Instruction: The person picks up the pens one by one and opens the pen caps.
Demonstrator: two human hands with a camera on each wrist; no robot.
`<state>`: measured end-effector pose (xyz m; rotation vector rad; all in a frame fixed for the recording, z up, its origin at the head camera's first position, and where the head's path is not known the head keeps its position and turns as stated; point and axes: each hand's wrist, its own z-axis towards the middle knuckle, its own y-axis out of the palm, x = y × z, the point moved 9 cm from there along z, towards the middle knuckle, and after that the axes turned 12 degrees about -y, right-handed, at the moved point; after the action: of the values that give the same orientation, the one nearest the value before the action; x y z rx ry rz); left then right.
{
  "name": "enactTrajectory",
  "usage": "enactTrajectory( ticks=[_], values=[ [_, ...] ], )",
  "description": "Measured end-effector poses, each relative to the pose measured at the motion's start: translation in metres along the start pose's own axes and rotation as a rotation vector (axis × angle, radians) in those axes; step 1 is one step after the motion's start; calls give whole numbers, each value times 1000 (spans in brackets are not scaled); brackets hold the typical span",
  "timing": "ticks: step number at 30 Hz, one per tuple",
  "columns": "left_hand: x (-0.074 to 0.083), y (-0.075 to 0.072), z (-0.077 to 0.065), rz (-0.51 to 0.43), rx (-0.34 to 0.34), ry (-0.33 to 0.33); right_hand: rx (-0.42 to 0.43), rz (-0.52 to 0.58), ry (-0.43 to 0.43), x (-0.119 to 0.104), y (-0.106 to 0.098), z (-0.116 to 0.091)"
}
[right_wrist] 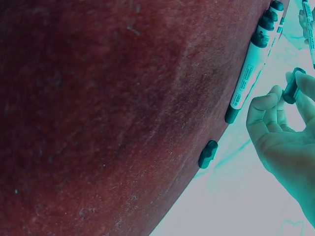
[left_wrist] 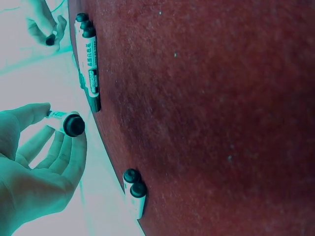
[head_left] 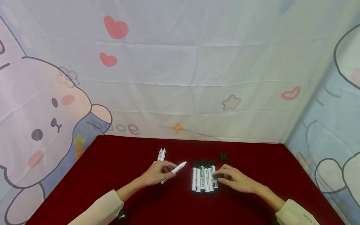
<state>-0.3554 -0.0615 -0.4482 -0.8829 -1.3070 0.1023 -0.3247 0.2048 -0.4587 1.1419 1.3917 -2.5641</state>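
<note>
My left hand (head_left: 158, 172) pinches an uncapped white marker (head_left: 177, 167) between thumb and fingers, its pale tip slanting up to the right. In the left wrist view the black end (left_wrist: 74, 126) of this marker faces the camera. To the right, my right hand (head_left: 234, 178) holds a black marker cap (right_wrist: 294, 86) between thumb and fingertips. Beside that hand several capped white markers (head_left: 202, 179) lie in a row, black caps toward the back. Two uncapped markers (head_left: 161, 154) lie side by side just beyond my left hand.
Two loose black caps (head_left: 223, 156) lie together behind my right hand. Dark red cloth (head_left: 135, 150) covers the table. Printed fabric (head_left: 197, 68) with hearts and a rabbit hangs behind the table and along its sides.
</note>
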Motion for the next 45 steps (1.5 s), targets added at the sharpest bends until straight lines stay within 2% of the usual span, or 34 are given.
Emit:
enactTrajectory(
  ticks=[9, 14, 22, 27, 37, 45],
  values=[
    [-11, -15, 2, 23, 116, -53, 0, -35, -27, 4, 0, -3],
    [-20, -24, 3, 8, 149, -89, -2, -31, -29, 5, 1, -4],
    [-32, -43, 3, 41, 215, -82, -12, -30, -20, 6, 4, -6],
    [-42, -50, 6, 52, 264, -102, -17, -22, -34, 5, 4, -7],
    [-69, -65, 13, 42, 344, -251, -21, -20, -52, 0, 4, -6],
    [-80, -72, 16, -3, 390, -310, -29, -16, -41, 2, 6, -7]
  ],
)
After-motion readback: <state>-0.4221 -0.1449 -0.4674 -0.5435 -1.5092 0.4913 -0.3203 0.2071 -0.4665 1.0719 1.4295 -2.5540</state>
